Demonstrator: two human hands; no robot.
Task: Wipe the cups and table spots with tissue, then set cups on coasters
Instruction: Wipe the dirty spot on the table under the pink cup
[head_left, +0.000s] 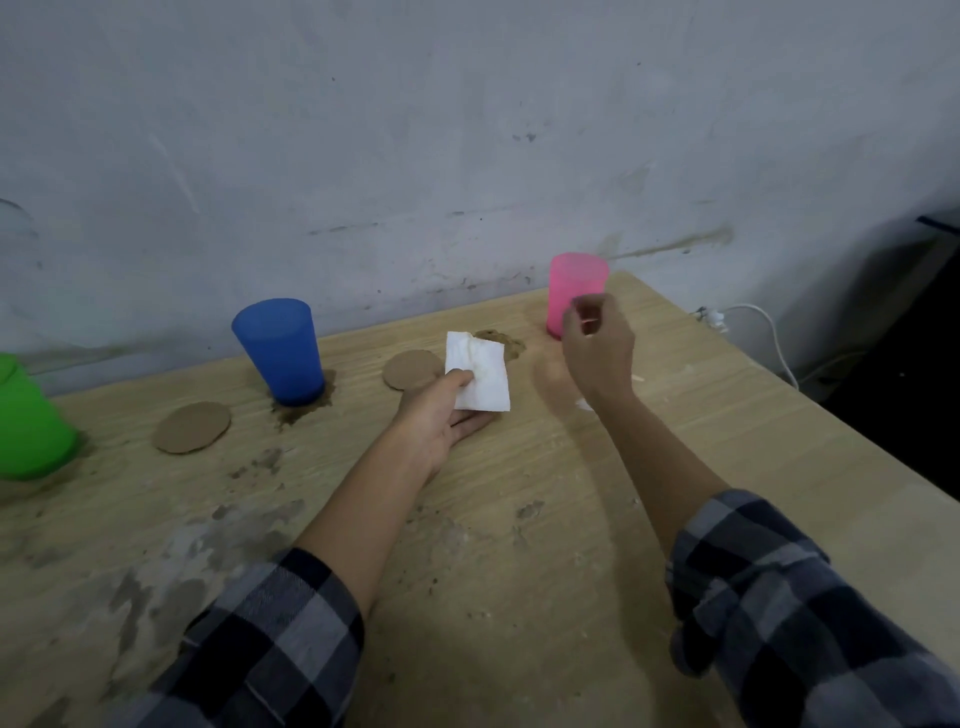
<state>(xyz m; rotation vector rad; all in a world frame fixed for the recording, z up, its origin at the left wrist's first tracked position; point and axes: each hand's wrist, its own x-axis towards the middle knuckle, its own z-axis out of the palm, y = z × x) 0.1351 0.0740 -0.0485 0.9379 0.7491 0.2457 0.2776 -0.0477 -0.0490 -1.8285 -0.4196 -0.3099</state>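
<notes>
The left hand (441, 415) pinches the white tissue (480, 376) by its near edge, long side pointing at the brown spot (506, 343) just beyond, while the nearer right hand (597, 343), fingers curled on what I cannot tell, hovers before the pink cup (576, 286) on the desk (519, 571).

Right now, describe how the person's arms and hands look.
The left sleeve and right sleeve are checked in black, grey and white, pushed up towards the elbows. The left hand and right hand are bare: no gloves or watch visible.
</notes>
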